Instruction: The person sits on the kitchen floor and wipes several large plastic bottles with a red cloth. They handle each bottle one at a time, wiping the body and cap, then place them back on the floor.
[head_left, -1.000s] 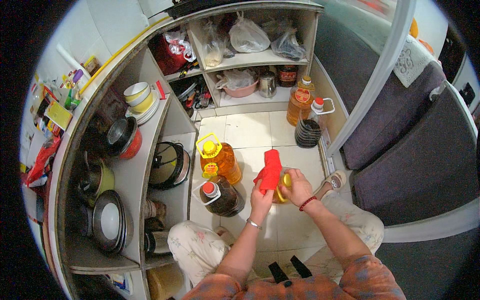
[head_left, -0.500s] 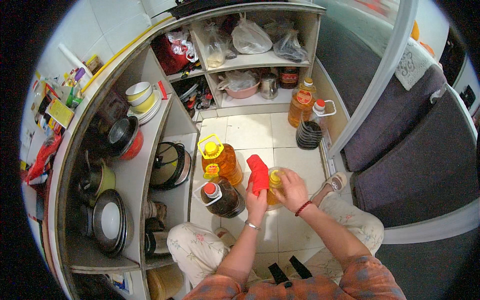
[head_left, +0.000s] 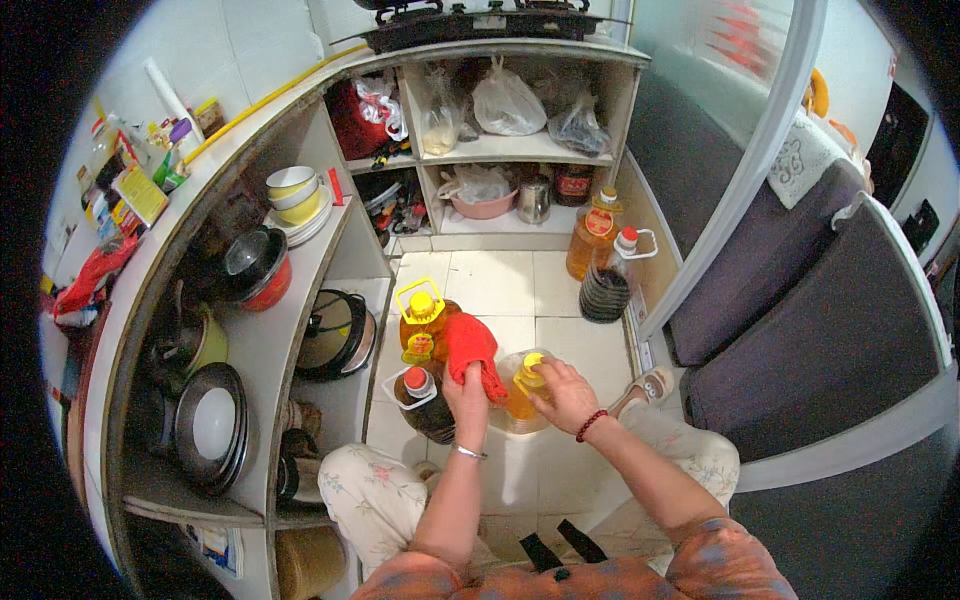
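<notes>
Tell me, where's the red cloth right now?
In the head view, the red cloth is in the left hand, near the middle of the picture, between a yellow-capped bottle on its left and the bottle by the right hand.

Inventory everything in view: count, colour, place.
Red cloth: 1, red, centre
Centre bottle: 1, amber, floor
Left amber bottle: 1, amber, floor
Left dark bottle: 1, dark, floor
Back amber bottle: 1, amber, right floor
Back dark bottle: 1, dark, right floor
Basin: 1, pink, lower back shelf
Plastic bags: several, clear, mostly upper back
Bowls: several, white, yellow, red, left
Packages: uncounted, mixed colours, far left
Stove: 1, black, top back
Left hand: 1, bare, holding red cloth
Right hand: 1, bare, at centre bottle's top
</notes>
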